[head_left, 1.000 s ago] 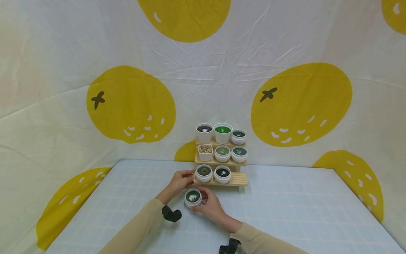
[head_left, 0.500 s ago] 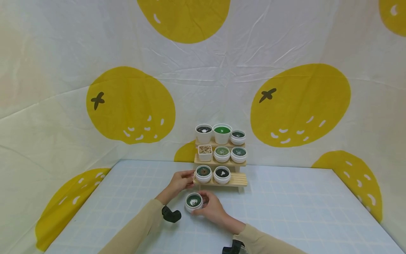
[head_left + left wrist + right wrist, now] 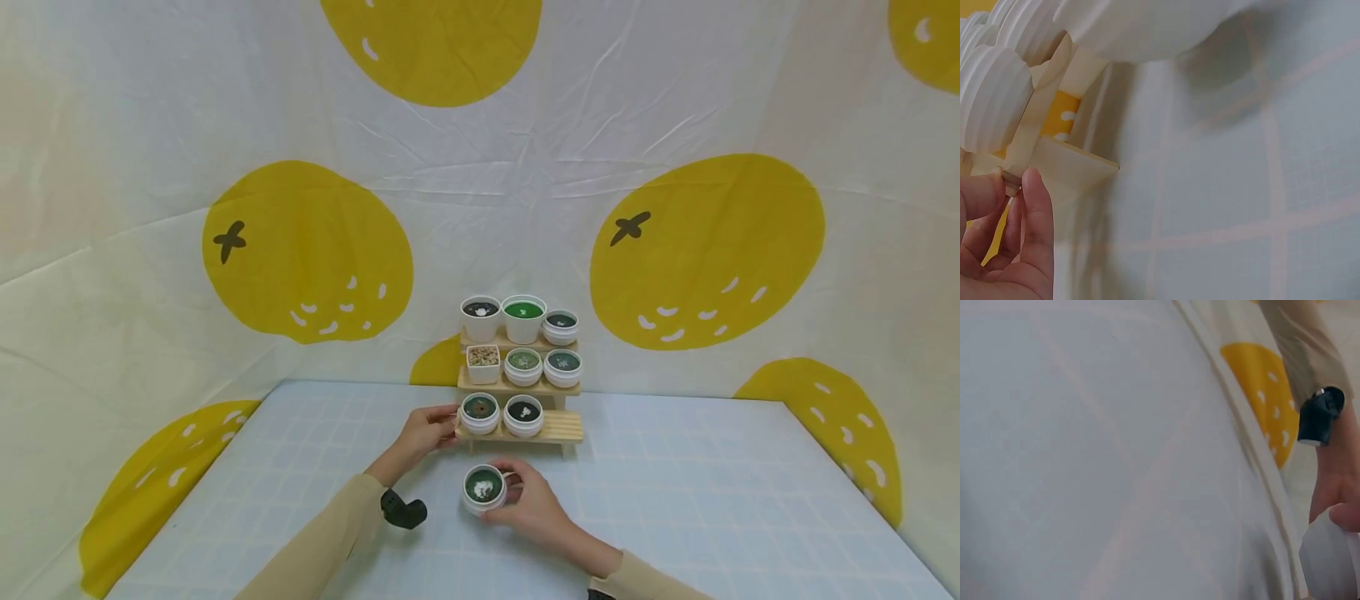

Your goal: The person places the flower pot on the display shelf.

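My right hand (image 3: 536,508) grips a small white round pot (image 3: 483,490) by its side, in front of the stand. Dark green fill with a white figure shows in its top. In the right wrist view the white pot (image 3: 1330,559) appears at the lower right edge, a fingertip against it. With thumb and fingers, my left hand (image 3: 423,437) pinches the left end of the lowest step of a three-tier wooden stand (image 3: 562,426). The left wrist view shows that pinch on the board's end (image 3: 1012,182). On the lowest step stand a brown-and-green pot (image 3: 480,411) and a black-and-white pot (image 3: 523,413).
On the middle step are a square pot (image 3: 483,364) of pebble-like bits and two round pots. The top step bears two taller cups, one with a bright green top (image 3: 523,318), and a small pot (image 3: 560,327). A pale checked cloth (image 3: 675,483) covers the table before a fruit-print curtain.
My right hand has carried the white pot to the right and slightly toward me, away from my left forearm. The left hand keeps its pinch on the stand.
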`<action>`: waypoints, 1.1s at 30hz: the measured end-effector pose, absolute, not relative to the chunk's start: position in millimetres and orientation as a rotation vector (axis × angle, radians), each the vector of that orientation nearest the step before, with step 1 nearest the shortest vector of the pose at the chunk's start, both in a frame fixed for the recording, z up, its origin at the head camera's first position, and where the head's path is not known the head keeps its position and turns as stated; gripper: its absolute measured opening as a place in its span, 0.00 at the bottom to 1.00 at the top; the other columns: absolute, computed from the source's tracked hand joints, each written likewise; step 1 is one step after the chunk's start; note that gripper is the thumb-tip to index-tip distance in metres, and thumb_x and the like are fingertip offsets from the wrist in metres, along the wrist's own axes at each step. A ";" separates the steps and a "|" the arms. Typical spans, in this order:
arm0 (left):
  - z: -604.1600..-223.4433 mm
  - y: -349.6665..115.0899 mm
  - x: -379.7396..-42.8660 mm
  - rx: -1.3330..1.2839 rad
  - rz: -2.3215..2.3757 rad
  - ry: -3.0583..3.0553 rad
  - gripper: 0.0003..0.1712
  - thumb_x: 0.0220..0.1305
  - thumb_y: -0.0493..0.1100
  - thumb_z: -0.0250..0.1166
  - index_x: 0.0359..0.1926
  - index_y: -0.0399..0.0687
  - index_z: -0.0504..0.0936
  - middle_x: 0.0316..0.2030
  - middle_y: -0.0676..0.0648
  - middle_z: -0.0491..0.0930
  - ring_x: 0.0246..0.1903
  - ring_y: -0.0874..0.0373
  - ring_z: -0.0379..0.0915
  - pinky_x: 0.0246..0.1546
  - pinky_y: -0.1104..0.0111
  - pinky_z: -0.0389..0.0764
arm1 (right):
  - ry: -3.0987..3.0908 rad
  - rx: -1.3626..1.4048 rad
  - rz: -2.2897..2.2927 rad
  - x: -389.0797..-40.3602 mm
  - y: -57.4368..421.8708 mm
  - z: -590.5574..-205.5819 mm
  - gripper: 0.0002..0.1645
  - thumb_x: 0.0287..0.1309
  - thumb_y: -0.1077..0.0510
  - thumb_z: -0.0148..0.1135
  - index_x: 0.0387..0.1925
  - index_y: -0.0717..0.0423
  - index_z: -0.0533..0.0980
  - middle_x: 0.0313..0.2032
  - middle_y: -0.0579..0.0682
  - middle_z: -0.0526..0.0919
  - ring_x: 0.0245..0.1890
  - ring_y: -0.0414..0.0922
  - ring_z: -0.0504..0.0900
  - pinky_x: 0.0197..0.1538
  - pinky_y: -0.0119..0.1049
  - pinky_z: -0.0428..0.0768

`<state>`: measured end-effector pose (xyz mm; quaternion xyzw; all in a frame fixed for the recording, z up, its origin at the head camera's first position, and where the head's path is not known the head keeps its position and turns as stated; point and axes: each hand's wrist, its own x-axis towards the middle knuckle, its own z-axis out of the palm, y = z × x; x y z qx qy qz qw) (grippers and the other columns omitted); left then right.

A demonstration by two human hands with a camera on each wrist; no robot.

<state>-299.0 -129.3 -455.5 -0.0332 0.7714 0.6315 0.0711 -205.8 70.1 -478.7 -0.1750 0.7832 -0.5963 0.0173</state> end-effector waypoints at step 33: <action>-452.3 -128.8 -297.5 -0.118 1.873 2.333 0.21 0.66 0.34 0.59 0.60 0.37 0.75 0.45 0.40 0.81 0.29 0.61 0.76 0.39 0.66 0.85 | 2.756 -0.021 -1.808 -230.9 165.5 -428.9 0.40 0.44 0.62 0.75 0.60 0.61 0.68 0.56 0.58 0.75 0.54 0.52 0.74 0.59 0.42 0.78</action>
